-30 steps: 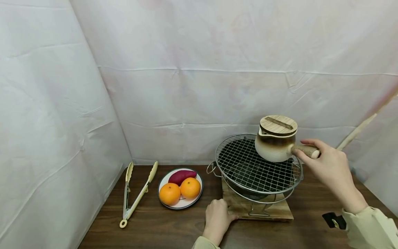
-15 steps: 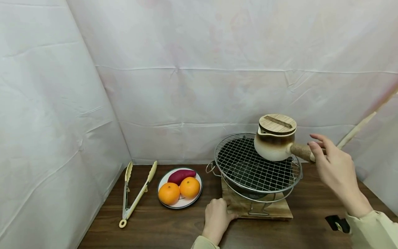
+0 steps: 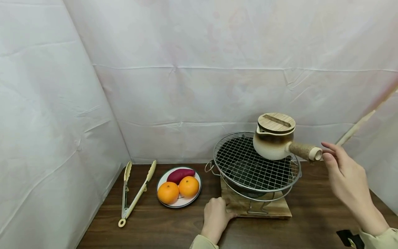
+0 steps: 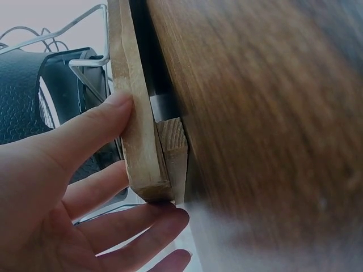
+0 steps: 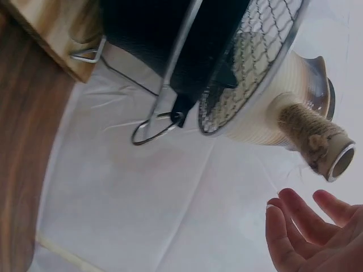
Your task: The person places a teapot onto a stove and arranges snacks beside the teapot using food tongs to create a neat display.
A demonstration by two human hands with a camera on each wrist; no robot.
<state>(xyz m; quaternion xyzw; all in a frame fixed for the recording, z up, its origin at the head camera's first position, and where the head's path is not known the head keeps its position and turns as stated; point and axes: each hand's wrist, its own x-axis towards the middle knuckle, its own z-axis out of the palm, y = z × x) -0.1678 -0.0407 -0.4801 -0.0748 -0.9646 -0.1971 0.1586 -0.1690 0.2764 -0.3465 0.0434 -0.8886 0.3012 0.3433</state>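
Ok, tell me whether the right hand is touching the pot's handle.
Apart. In the right wrist view, the white sheet shows through a narrow gap between the fingers of the right hand and the handle.

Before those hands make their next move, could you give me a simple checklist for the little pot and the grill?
1. Pot upright on the wire rack: ok.
2. Wooden lid on the pot: ok.
3. Right hand clear of the handle: ok; the right wrist view shows a gap.
4. Handle kept within the rack's rim: not ok; it juts out past the right side, so it might get knocked.
5. Left hand holding the wooden board under the grill: ok, at the board's edge.
6. Anything inside the pot: cannot tell; the lid hides it.
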